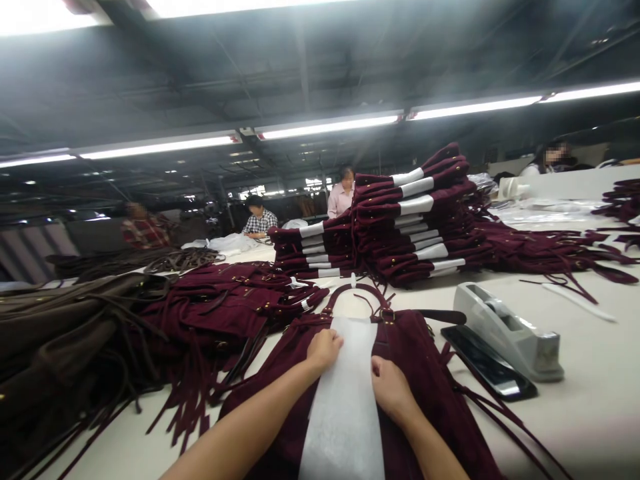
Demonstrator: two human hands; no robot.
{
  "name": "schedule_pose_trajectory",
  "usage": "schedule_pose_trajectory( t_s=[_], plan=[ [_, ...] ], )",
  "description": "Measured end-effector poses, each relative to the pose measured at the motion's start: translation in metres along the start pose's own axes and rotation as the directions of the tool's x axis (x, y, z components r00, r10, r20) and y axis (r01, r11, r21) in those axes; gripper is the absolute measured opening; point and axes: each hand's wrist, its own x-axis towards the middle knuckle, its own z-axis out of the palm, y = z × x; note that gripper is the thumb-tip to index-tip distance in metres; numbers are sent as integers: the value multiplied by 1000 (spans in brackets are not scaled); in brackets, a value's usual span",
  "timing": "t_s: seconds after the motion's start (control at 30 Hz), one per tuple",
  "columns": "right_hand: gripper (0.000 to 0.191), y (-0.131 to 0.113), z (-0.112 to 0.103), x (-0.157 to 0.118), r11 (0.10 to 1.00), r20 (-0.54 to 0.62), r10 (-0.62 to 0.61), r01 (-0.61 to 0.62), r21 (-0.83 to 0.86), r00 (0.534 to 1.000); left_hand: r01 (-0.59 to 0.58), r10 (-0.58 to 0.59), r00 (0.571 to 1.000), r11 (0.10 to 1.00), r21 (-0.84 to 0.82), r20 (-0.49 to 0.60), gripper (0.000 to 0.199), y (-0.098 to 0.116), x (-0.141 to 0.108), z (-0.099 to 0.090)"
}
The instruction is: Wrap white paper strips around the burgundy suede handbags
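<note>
Left hand (325, 348) half curled, fingertips at the left edge of the white strip (345, 413); right hand (390, 387) loosely closed, thumb and forefinger at the right edge, a bit nearer. Can't tell if either actually pinches the strip or just presses it. Strip runs lengthwise down the middle of the maroon bag (435, 393), which lies on the bench (590, 427) between both forearms, handle (363, 288) at the far end. Step in hand looks like lining up and smoothing the strip on the bag; next move probably calls for both edges kept straight and flat, light fingers, no creasing. Just right of the bag: black phone (487, 363), then grey tape dispenser (500, 327) beside it; slim white tool (580, 303) farther right. Left: maroon bag pile (225, 293) with loose fringe, dark brown bags (65, 347) nearer the left edge. Far side, tall stack of maroon bags (375, 233) with white bands round them. Beyond, co-worker in checked shirt (261, 221) and another in pink shirt (341, 201); their hands too small to read.
</note>
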Motion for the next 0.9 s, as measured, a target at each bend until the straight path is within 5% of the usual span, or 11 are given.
schedule_pose_trajectory(
  t_s=[0.2, 0.4, 0.63, 0.9],
  plan=[
    [22, 4, 3, -13, 997, -56, 4, -8, -72, 998, 47, -42, 988, 998, 30, -151, 26, -3, -27, 15],
    [16, 8, 5, -22, 990, -49, 73, -66, 126, 996, 49, -31, 985, 994, 99, -171, 25, -6, -37, 20],
    [75, -4, -1, -32, 992, -141, 3, 15, 121, 990, -35, 61, 986, 986, 163, -155, 21, -6, -30, 20],
    [59, 1, 1, -31, 996, -49, -76, 73, -52, 996, -127, 162, 962, 978, 164, -221, 14, -3, -24, 20]
  ],
)
